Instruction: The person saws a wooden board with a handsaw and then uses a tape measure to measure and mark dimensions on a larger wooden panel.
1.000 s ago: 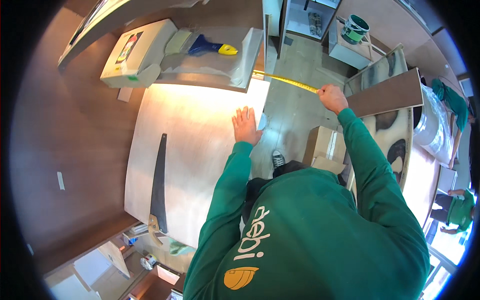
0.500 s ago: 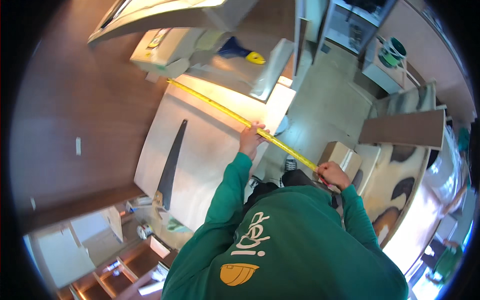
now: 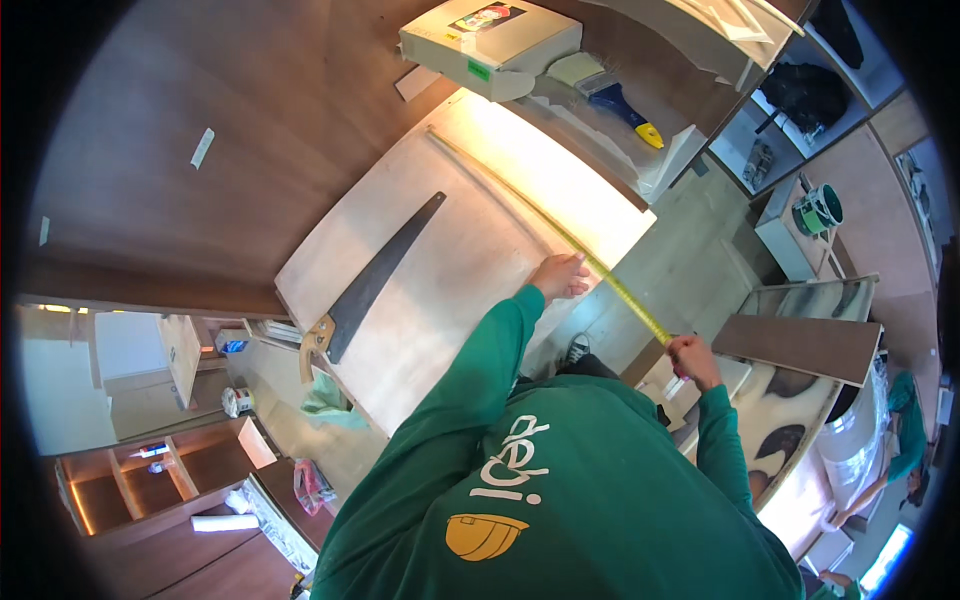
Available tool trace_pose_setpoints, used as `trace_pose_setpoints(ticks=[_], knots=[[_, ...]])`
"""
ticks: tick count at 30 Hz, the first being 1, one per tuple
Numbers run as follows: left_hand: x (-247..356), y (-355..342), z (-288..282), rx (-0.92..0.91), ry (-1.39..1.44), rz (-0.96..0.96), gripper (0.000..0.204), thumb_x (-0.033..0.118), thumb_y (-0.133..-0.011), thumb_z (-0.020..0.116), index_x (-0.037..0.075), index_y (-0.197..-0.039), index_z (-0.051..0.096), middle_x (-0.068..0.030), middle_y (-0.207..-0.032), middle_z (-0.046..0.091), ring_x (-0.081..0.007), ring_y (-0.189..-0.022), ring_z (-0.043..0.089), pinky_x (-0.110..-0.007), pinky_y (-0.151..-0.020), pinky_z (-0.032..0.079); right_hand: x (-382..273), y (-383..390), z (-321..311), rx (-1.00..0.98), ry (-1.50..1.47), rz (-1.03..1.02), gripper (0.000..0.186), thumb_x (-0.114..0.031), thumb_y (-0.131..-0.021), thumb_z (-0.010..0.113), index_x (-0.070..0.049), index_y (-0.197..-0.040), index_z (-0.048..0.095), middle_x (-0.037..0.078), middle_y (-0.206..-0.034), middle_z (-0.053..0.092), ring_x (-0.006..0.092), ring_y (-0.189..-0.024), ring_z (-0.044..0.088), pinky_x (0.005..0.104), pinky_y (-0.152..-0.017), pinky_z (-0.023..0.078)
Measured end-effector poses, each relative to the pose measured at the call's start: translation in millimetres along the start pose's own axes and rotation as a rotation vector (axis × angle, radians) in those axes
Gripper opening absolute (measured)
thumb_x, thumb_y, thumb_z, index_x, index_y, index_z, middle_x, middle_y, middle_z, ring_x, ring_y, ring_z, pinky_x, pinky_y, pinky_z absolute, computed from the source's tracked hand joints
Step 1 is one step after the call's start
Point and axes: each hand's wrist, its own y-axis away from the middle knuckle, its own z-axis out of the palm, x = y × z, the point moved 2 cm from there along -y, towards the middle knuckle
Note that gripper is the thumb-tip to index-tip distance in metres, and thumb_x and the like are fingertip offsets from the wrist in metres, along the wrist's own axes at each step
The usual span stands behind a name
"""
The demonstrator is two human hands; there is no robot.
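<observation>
A yellow tape measure (image 3: 627, 299) extends diagonally across a pale table (image 3: 450, 305), its far end near the back edge and its near end beyond the front right edge. The right hand (image 3: 697, 362) has its grip closed on the near end, clear of the table. The left hand (image 3: 562, 277) is at the middle of the tape, fingers bent beside it; whether this grip pinches the blade or merely rests against it cannot be determined. Left of the tape, a handsaw (image 3: 385, 268) lies flat, its wooden handle at the table's lower left edge. On a brown shelf (image 3: 690, 95) beyond, a paintbrush (image 3: 611, 98) with a blue and yellow handle lies beside a cardboard box (image 3: 548, 45). A green bucket (image 3: 818, 210) stands at right. A co-worker's green sleeve (image 3: 908, 430) shows at the far right.
</observation>
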Motion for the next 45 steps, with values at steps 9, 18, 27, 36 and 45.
trace_pose_setpoints(ticks=[9, 18, 27, 36, 45], knots=[[-17, 68, -24, 0.024, -0.106, 0.107, 0.038, 0.032, -0.104, 0.06, 0.003, -0.129, 0.061, -0.0114, -0.122, 0.068, -0.0205, -0.102, 0.07, -0.032, -0.087, 0.058, -3, -53, -56, 0.145, 0.099, -0.102, 0.033, -0.027, -0.096, 0.063, -0.002, -0.076, 0.069, 0.002, -0.059, 0.058, 0.0125, -0.05, 0.055, 0.0327, -0.047, 0.041], [-77, 186, -59, 0.251, 0.15, 0.104, 0.052, 0.034, -0.108, 0.055, -0.003, -0.144, 0.05, -0.018, -0.131, 0.064, -0.0284, -0.112, 0.068, -0.038, -0.098, 0.055, -7, -138, -77, 0.078, 0.192, -0.235, 0.029, -0.025, -0.095, 0.063, -0.002, -0.077, 0.07, 0.005, -0.058, 0.058, 0.0156, -0.05, 0.057, 0.036, -0.047, 0.042], [-119, 262, -77, 0.423, 0.276, 0.083, 0.051, 0.036, -0.108, 0.056, -0.002, -0.142, 0.051, -0.0155, -0.13, 0.065, -0.0261, -0.111, 0.07, -0.035, -0.093, 0.057, -7, -187, -99, 0.28, 0.448, -0.254, 0.032, -0.027, -0.095, 0.062, -0.004, -0.074, 0.066, 0.007, -0.059, 0.062, 0.0179, -0.049, 0.059, 0.0379, -0.048, 0.044], [-112, 295, -91, 0.442, 0.298, 0.081, 0.048, 0.033, -0.109, 0.053, 0.0, -0.144, 0.052, -0.0122, -0.129, 0.067, -0.0235, -0.109, 0.07, -0.03, -0.089, 0.057, -11, -169, -90, 0.381, 0.432, -0.15, 0.032, -0.034, -0.096, 0.058, -0.01, -0.097, 0.078, 0.016, -0.082, 0.074, 0.0346, -0.077, 0.072, 0.0451, -0.076, 0.057], [-115, 294, -94, 0.459, 0.282, 0.08, 0.045, 0.03, -0.109, 0.055, 0.0, -0.142, 0.054, -0.0122, -0.125, 0.069, -0.0231, -0.107, 0.072, -0.029, -0.086, 0.058, 2, -194, -96, 0.403, 0.369, -0.251, 0.028, -0.027, -0.097, 0.062, -0.003, -0.088, 0.072, 0.007, -0.063, 0.065, 0.0192, -0.053, 0.063, 0.0378, -0.053, 0.049]])
